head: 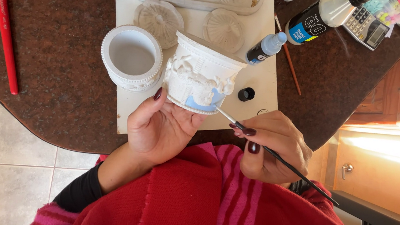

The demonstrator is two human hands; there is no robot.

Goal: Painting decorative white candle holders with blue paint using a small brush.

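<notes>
I see my left hand (161,127) cupping a white, round, moulded plaster pot with raised relief figures (202,74), tilted so its open mouth faces up and away to the right and its base rim faces back toward my palm. The fingers are wrapped under and behind the base, with the thumb pressed on the near-left side, so the pot is held firmly and raised above the cream rectangular work board (266,81).

My right hand (271,147) pinches a thin paintbrush with a dark handle and silver ferrule (269,152) between thumb and fingertips, closed tight on the shaft. The brush's long axis runs diagonally, from lower right near my lap up to the upper left, and its tip meets the pot just at the base rim, beside a patch of pale blue paint (199,103) on the lower band. So the painted area lies up and to the left of the right-hand grip, and just above the left thumb side of the palm. The right hand is the nearer 1 to that spot by way of the brush; the left only supports.

On the board just beside the pot sit a second white round plaster pot (131,56), standing upright, 2 round plaster lids (159,18), a small black cap (246,94) and a small bottle of pale blue paint lying on its side (265,48).
</notes>
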